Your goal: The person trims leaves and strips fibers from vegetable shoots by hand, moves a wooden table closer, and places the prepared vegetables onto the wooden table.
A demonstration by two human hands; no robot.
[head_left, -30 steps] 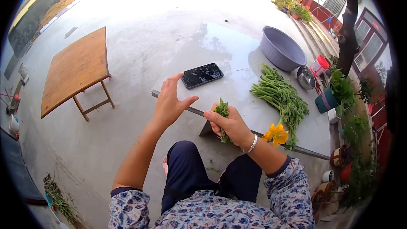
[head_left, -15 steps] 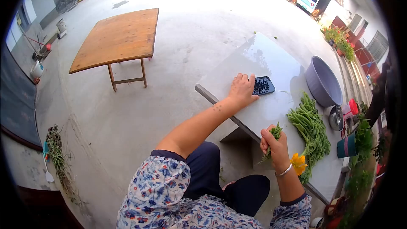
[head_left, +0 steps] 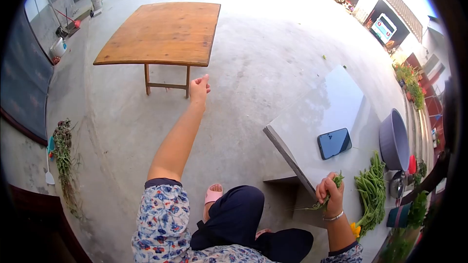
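Observation:
My right hand (head_left: 331, 196) is closed round a small bunch of green leafy stems (head_left: 337, 180) at the near edge of the grey slab table (head_left: 302, 112); thin ends stick out on its left. Beside it lies a long pile of green stems (head_left: 371, 190), with a yellow flower (head_left: 356, 230) at its near end. My left hand (head_left: 199, 90) is stretched out over the concrete floor, away from the slab, its fingers drawn together. Whether anything small is pinched there, I cannot make out. A black phone (head_left: 334, 143) lies on the slab, touched by neither hand.
A purple-grey basin (head_left: 394, 139) stands on the slab's right side, near a metal bowl (head_left: 397, 184). Ahead to the left is a wooden table (head_left: 161, 34). Dried plants (head_left: 63, 160) lie by the left wall. Below me, a pink slipper (head_left: 213, 194) shows on the floor.
My left hand has left the phone and swung left, out over the floor. The right hand still holds its green stems. The view has turned, so the slab sits lower and farther right.

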